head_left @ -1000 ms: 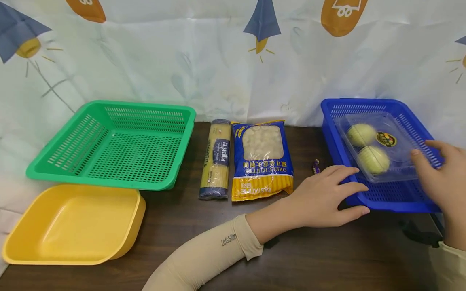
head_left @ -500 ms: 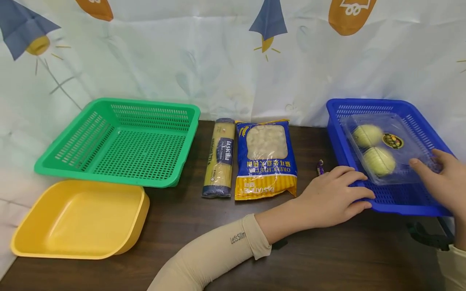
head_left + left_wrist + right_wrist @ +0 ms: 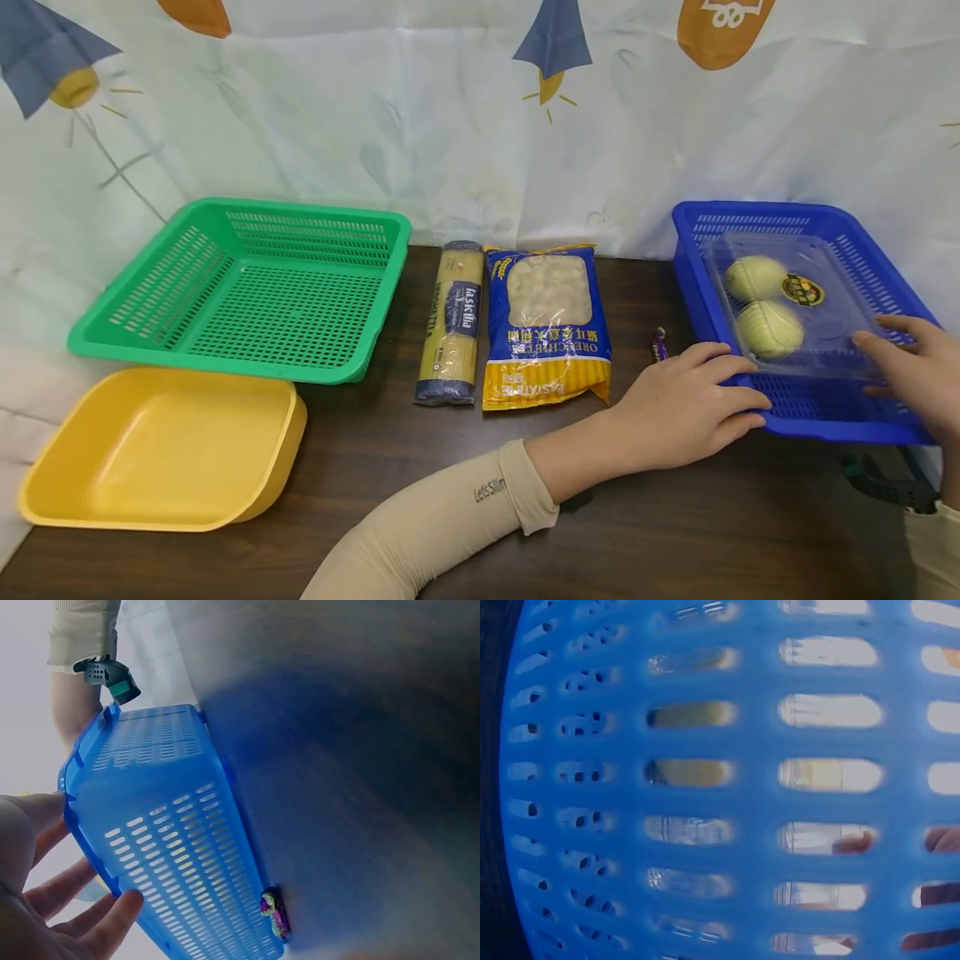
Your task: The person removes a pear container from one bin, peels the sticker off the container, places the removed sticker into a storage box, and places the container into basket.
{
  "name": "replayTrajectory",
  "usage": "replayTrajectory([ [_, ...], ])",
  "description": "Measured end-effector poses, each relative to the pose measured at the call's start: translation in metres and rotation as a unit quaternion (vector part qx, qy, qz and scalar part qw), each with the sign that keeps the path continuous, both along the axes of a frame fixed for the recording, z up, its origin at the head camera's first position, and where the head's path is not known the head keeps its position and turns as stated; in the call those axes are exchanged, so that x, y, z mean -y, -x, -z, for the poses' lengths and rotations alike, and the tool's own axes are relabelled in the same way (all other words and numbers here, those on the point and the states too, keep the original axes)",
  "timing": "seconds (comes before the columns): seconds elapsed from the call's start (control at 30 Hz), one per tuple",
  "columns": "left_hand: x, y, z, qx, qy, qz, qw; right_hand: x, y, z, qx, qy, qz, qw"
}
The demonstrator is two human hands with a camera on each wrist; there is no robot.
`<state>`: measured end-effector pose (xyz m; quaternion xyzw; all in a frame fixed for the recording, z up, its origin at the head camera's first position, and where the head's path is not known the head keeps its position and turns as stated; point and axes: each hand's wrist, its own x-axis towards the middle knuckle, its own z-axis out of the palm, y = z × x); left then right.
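A clear plastic box with a dark round label lies tilted in the blue basket. Two pale yellow-green round pieces of produce sit at its left end. My right hand pinches the box's right end, thumb on top and a fingertip showing below its edge. My left hand rests on the basket's front left rim; in the left wrist view its fairly straight fingers reach over the rim and outer wall. Only the basket's slotted wall fills the right wrist view, hiding most of that hand.
A small purple wrapped sweet lies by the basket's left side. Farther left are an orecchiette bag and a spaghetti pack. A green basket and a yellow tub stand at the left. A patterned cloth hangs behind.
My left thumb and fingers have come down onto the basket rim. My right fingertips have moved under the box's edge, and the produce has shifted slightly left with it.
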<state>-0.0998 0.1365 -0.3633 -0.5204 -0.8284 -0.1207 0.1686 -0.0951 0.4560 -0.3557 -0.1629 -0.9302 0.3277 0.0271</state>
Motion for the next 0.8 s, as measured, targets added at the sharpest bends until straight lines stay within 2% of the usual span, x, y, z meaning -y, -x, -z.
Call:
replayTrajectory([
  [0.1,-0.001,-0.001,0.000,-0.009,0.003,0.002,1.0000,-0.002,0.000,-0.001,0.001,0.009,-0.006,1.000],
  [0.23,-0.001,-0.002,-0.001,-0.009,0.001,0.000,1.0000,-0.008,0.001,0.000,-0.014,0.051,-0.027,0.998],
  [0.33,-0.001,-0.002,-0.001,-0.012,0.002,0.001,0.9999,-0.015,0.000,0.002,-0.027,0.096,-0.050,0.994],
  [0.5,-0.001,-0.003,-0.001,-0.026,0.009,0.003,0.9996,-0.019,-0.003,0.002,-0.040,0.140,-0.077,0.986],
  [0.63,-0.001,-0.004,0.000,-0.028,0.012,0.002,0.9995,-0.020,-0.004,0.002,-0.047,0.167,-0.077,0.982],
  [0.8,-0.001,-0.002,0.001,-0.017,0.007,0.001,0.9998,-0.022,-0.002,0.003,-0.053,0.209,-0.058,0.975],
])
